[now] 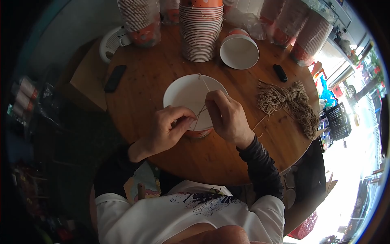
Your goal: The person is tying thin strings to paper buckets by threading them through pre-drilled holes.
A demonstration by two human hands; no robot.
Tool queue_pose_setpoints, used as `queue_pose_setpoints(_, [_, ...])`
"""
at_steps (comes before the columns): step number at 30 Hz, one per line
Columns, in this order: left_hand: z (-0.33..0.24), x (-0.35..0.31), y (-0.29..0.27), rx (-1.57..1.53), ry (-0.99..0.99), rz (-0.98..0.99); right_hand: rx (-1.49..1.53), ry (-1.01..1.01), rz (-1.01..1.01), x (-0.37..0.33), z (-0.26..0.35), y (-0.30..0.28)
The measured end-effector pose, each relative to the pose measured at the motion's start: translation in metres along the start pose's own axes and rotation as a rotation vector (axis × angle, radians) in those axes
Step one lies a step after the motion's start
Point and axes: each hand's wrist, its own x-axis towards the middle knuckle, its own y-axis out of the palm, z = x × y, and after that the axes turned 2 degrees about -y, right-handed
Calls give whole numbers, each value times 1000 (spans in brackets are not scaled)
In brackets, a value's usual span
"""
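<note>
In front of me on the round wooden table stands a white-lined paper bucket, its mouth facing up. A thin tan string runs from a knot at the bucket's far rim towards my hands. My left hand pinches the string over the near left part of the mouth. My right hand has its fingers closed on the string just to the right, where strands cross between both hands. The right fingertips are partly hidden. A bundle of tan string lies to the right of my right hand.
A tall stack of nested buckets rises at the back, beside a bucket on its side. Bagged stacks stand at the far right. Dark oblong objects lie left and right. The table edge curves close to me.
</note>
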Motion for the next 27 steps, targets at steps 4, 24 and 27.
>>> queue_pose_setpoints(4, [5,0,-5,55,52,-35,-146,-109,-100,-5,4,4])
queue_pose_setpoints(24, [-11,26,25,-211,-173,-28,279,162,-122,-11,16,-15])
queue_pose_setpoints(27, [-13,27,24,-211,-156,-33,288,135,-40,-13,14,-19])
